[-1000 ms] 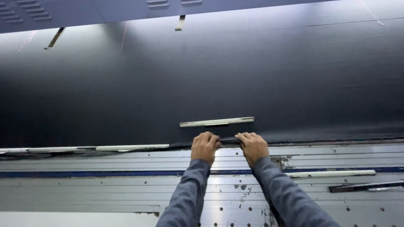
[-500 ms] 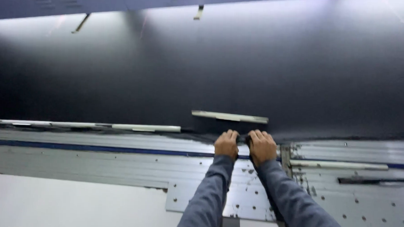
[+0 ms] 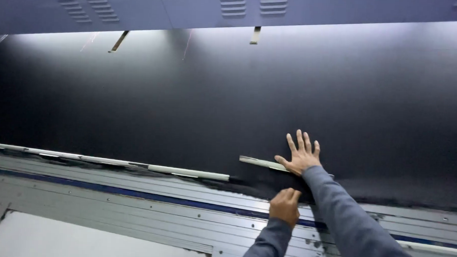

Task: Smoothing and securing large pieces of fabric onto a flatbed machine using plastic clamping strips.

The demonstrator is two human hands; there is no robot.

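Two hands (image 3: 301, 156) (image 3: 284, 206), one dark panel (image 3: 239, 103), perhaps three pale strips (image 3: 260, 163), three louvred vent groups (image 3: 235, 2).

I see two arms coming up from the bottom edge, both in long sleeves of the same grey-blue cloth — plain, soft-looking, without stripes, patches or buttons that I can make out. Each sleeve ends at the wrist in a close cuff. My left hand (image 3: 284, 205) and my right hand (image 3: 301, 155) are bare — no gloves, rings or watch showing from here.
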